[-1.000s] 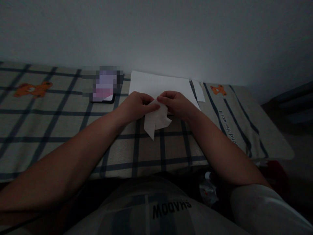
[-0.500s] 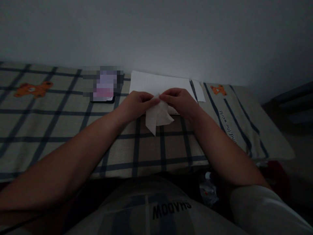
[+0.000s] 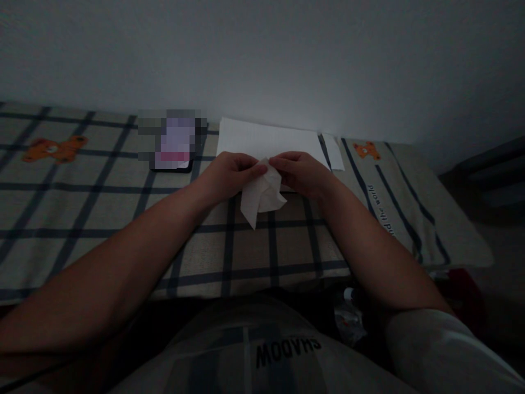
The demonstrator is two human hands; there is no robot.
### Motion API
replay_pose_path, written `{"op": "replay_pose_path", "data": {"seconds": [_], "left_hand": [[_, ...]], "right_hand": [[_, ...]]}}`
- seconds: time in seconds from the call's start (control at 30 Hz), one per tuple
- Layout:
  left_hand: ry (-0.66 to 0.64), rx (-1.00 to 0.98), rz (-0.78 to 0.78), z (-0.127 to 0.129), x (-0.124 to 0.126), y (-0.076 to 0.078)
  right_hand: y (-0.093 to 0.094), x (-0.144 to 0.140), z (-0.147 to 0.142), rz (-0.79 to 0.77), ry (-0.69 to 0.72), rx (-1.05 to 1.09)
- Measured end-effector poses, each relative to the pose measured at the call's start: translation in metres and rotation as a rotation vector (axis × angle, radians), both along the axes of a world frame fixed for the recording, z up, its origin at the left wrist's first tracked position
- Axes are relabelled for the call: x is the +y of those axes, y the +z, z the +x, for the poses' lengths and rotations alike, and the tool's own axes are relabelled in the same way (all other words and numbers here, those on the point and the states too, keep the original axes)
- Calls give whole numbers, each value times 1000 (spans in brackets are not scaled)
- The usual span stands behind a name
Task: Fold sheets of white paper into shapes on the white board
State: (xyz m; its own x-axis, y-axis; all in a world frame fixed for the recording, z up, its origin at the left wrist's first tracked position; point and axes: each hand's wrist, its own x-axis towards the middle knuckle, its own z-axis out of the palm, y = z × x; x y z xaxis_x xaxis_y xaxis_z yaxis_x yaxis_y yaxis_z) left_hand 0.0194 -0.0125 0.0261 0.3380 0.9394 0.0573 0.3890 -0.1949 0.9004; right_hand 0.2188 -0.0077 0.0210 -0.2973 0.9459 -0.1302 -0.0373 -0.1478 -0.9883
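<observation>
Between my hands is a folded piece of white paper [image 3: 263, 192], its pointed corners and loose flaps hanging down toward me. My left hand [image 3: 228, 174] pinches its top from the left, thumb in front. My right hand [image 3: 305, 172] has its thumb and fingertips at the top edge from the right, also closed on the paper. Behind both hands lies a white lined notepad or stack of paper [image 3: 266, 137], its near part covered by the hands. A narrow white paper strip [image 3: 335, 153] rests just right of it.
A phone [image 3: 174, 143] with a blurred screen lies to the left on the checked cloth [image 3: 197, 246], which has orange bear prints. A pale wall [image 3: 262, 54] rises behind. Below the near edge, at right, is a clear plastic bottle or bag [image 3: 349, 320].
The folded paper has shifted slightly left and turned a little, its flaps sitting closer together. My right hand's fingers have lowered slightly; my left hand is almost still.
</observation>
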Motion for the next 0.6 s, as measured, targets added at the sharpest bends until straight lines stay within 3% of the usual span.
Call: {"op": "replay_pose_path", "data": {"seconds": [0.13,0.37,0.6], "left_hand": [[-65,69,11,-2,1,0],[-38,22,-27,0,1,-6],[23,75,59,0,-1,1]], "right_hand": [[0,-1,1,30,-27,-39],[-11,2,0,281,-111,-197],[-9,2,-1,222,-124,-122]]}}
